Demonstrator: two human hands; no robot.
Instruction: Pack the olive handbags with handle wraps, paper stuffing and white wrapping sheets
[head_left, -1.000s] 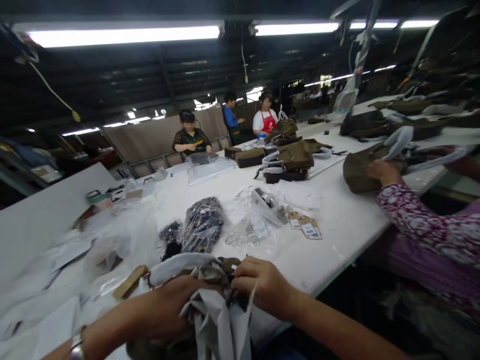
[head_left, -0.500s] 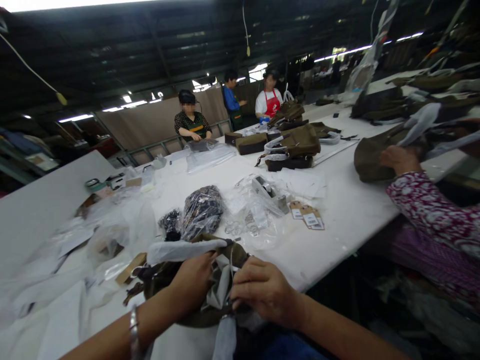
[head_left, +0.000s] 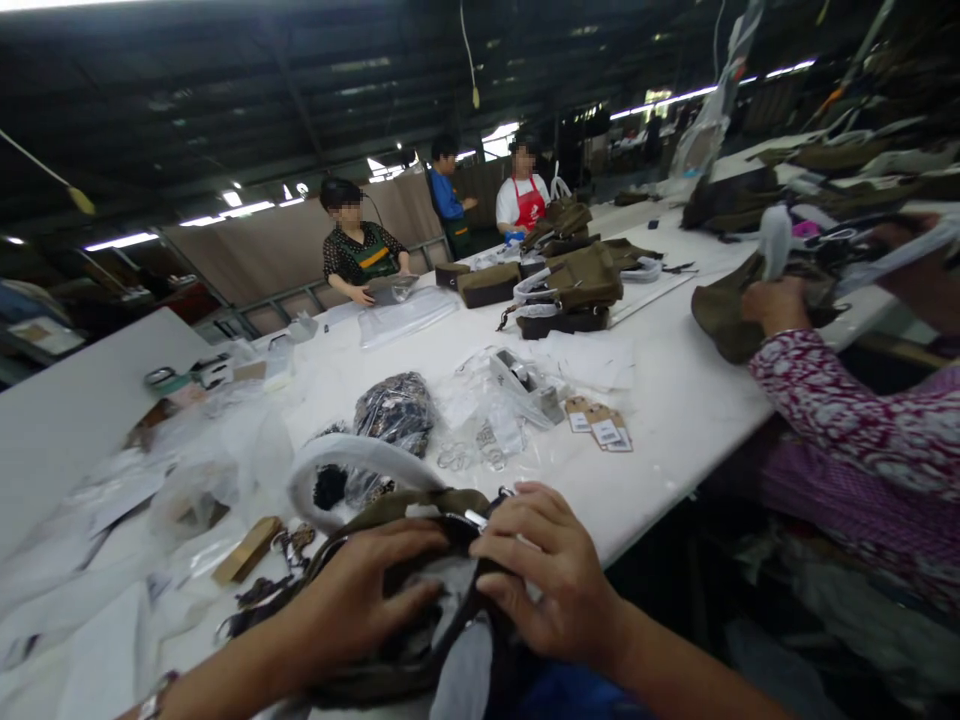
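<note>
An olive-green handbag point(head_left: 375, 675) sits right in front of me with its mouth open, a pale lining showing inside. Its white-wrapped handle point(head_left: 360, 450) arches up on the far side, and another wrapped handle point(head_left: 463, 672) hangs over the near side. My left hand point(head_left: 367, 590) lies over the left part of the opening, thumb and fingers apart, the fingertips at the inner rim. At the right end of the opening, my right hand point(head_left: 544, 580) has its fingers closed on the bag's edge, near a metal zipper piece point(head_left: 475, 519).
Beyond the bag are a plastic-wrapped dark bundle point(head_left: 396, 412), a tape dispenser point(head_left: 525, 385) and paper tags point(head_left: 600, 424). A small cardboard box point(head_left: 247, 550) stands left. More olive bags point(head_left: 574, 285) lie farther back. A co-worker's patterned sleeve point(head_left: 847, 400) is on the right; other people stand across the table.
The pale lining that bunched up between my hands is now down inside the bag. The far handle has risen into an arch, and my left hand has opened over the mouth.
</note>
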